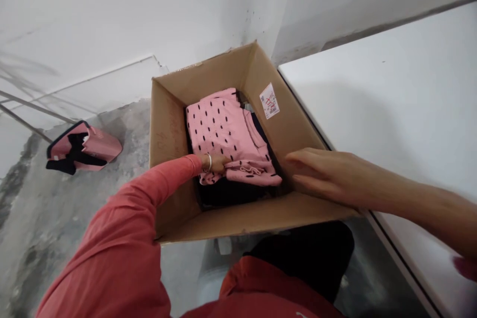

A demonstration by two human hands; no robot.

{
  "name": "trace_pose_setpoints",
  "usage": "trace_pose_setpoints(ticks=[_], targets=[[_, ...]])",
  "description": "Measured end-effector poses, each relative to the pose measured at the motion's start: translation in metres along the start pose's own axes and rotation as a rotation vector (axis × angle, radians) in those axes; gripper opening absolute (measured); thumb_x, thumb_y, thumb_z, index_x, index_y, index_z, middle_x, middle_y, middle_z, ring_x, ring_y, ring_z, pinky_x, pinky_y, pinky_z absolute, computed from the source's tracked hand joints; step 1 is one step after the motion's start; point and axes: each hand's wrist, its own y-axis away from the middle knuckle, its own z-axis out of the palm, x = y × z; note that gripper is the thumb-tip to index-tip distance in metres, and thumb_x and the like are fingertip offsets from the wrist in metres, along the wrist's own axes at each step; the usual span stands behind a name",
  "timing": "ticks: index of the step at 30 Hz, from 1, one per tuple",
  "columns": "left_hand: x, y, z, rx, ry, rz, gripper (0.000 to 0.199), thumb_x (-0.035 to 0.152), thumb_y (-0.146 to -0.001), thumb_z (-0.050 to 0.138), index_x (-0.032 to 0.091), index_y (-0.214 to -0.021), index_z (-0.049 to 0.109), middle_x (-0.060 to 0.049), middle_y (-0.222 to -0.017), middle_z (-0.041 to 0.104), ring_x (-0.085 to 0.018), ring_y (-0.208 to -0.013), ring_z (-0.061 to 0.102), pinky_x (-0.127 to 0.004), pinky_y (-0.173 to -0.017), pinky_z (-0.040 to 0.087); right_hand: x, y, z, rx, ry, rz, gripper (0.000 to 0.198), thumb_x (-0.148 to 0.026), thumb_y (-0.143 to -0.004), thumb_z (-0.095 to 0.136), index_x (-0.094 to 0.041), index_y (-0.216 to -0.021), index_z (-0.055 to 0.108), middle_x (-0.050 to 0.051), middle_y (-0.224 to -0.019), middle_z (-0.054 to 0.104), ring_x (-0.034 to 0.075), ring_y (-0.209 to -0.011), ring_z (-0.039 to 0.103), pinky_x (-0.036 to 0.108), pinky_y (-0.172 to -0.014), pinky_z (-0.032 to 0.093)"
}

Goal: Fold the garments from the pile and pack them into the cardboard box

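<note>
A person in a coral-red top is reaching the left hand (218, 163) down into an open cardboard box (175, 124) on a grey floor, fingers closing in a pinch on the near edge of a folded pink garment (223, 129) with black dashes. The garment is lying on top of darker clothing inside the box, its long axis running away from the person toward the far wall, so the grip is sitting at its nearest end. The right hand (320, 171) is resting flat and spread on the box's right flap, touching cardboard only; the left is plainly the nearer hand. A white sticker (269, 101) with red marks is showing on the inner right wall, its print too small to read. A pink bag (84, 146) is lying well apart on the floor.
</note>
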Motion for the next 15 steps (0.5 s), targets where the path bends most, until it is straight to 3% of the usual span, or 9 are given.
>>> trace_pose_setpoints(ticks=[2,5,7,10,12,15], targets=[[-0.004,-0.004,-0.009,0.017,0.011,-0.013,0.041,0.003,-0.051,0.049,0.017,-0.088,0.060,0.002,-0.072,0.062,-0.016,-0.072,0.057,-0.021,-0.064,0.044,-0.012,-0.021,0.006,-0.080,0.060,-0.044,0.018,-0.023,-0.073,0.053,-0.022,-0.091,0.057,0.008,-0.090,0.059,0.021,-0.083,0.055,0.032,-0.073,0.041],[-0.005,-0.009,-0.016,0.117,-0.064,-0.005,0.049,0.006,-0.056,0.050,0.017,-0.103,0.055,-0.001,-0.089,0.063,-0.017,-0.082,0.057,-0.023,-0.073,0.043,-0.008,-0.028,0.012,-0.058,0.083,-0.082,0.025,-0.029,-0.075,0.048,-0.020,-0.097,0.055,0.007,-0.092,0.059,0.021,-0.085,0.055,0.033,-0.075,0.041],[0.000,-0.010,-0.006,0.206,-0.200,0.004,0.057,0.008,-0.061,0.050,0.016,-0.117,0.045,-0.006,-0.104,0.058,-0.019,-0.092,0.054,-0.026,-0.078,0.042,0.001,-0.017,0.011,-0.014,0.065,-0.129,0.029,-0.032,-0.077,0.043,-0.019,-0.100,0.053,0.007,-0.093,0.059,0.021,-0.085,0.055,0.033,-0.074,0.042],[0.016,-0.004,0.029,0.291,-0.448,0.049,0.066,0.011,-0.063,0.051,0.010,-0.126,0.032,-0.015,-0.120,0.047,-0.024,-0.103,0.049,-0.031,-0.084,0.039,0.013,0.010,0.004,0.091,0.041,-0.139,0.032,-0.040,-0.082,0.035,-0.019,-0.100,0.052,0.006,-0.090,0.059,0.017,-0.078,0.057,0.029,-0.067,0.044],[0.026,0.001,0.052,0.260,-0.589,0.139,0.071,0.011,-0.058,0.057,0.007,-0.125,0.034,-0.018,-0.129,0.038,-0.029,-0.113,0.039,-0.035,-0.090,0.035,0.019,0.032,-0.001,0.160,0.030,-0.094,0.035,-0.047,-0.083,0.033,-0.022,-0.099,0.052,0.004,-0.087,0.060,0.014,-0.072,0.057,0.025,-0.059,0.045],[0.031,0.004,0.063,0.033,-0.588,0.239,0.075,0.020,-0.049,0.067,0.008,-0.119,0.043,-0.017,-0.130,0.037,-0.032,-0.119,0.031,-0.036,-0.095,0.030,0.028,0.067,-0.004,0.268,0.049,0.048,0.044,-0.061,-0.080,0.029,-0.029,-0.097,0.054,0.002,-0.088,0.062,0.010,-0.068,0.058,0.020,-0.055,0.047]])
